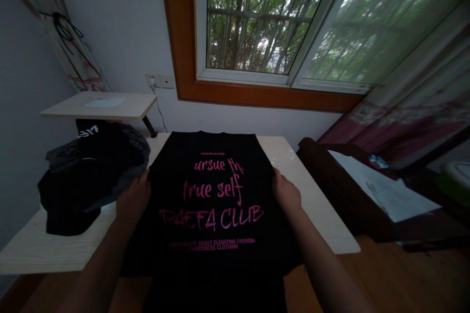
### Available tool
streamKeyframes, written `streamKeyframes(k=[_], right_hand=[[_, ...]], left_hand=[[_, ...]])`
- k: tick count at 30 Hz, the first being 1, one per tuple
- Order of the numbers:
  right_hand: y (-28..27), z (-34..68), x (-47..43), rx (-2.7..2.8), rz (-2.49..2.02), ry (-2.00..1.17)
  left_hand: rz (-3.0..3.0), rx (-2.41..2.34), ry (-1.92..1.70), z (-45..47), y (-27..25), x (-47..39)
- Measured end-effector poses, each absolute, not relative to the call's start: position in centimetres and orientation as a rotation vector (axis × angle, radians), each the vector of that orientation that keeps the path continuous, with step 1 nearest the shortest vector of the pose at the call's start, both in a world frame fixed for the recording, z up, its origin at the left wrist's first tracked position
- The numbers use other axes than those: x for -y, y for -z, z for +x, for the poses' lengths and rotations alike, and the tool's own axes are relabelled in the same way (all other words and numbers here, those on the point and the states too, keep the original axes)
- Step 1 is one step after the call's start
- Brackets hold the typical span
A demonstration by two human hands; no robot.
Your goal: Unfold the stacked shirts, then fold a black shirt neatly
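Gripped at opposite side edges by the left hand (134, 196) and the right hand (287, 190), both curled closed on the cloth, a black garment (212, 199) with pink lettering is spread flat over the tabletop (316, 208). Such fabric can be judged light, soft and limp, hardly fragile, and is best held at matching points along both sides so that sagging is avoided. Beside the left hand, dark clothes (88, 176) are heaped partly beneath a raised shelf (73, 105).
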State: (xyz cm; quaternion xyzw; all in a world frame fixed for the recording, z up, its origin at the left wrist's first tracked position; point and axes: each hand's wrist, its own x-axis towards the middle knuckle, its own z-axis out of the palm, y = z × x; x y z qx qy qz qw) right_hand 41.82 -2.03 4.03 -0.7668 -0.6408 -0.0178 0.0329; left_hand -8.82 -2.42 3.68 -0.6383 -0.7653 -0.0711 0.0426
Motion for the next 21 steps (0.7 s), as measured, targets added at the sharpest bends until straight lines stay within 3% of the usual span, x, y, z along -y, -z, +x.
streamKeyframes(k=[9,17,21], right_hand=[[-3.9,42.5,5.4,1.992,-2.442,0.178],[-3.9,44.2,8.8,1.992,-2.501,0.050],[-4.4,44.9,8.9,1.976,-2.509,-0.011]], left_hand=[[-2.102,2.224,0.107,-9.4,-4.5,6.4],[-2.220,2.334,0.024,-11.0,-3.4,10.2],[-2.207,2.330,0.185,-11.4,-4.0,10.1]])
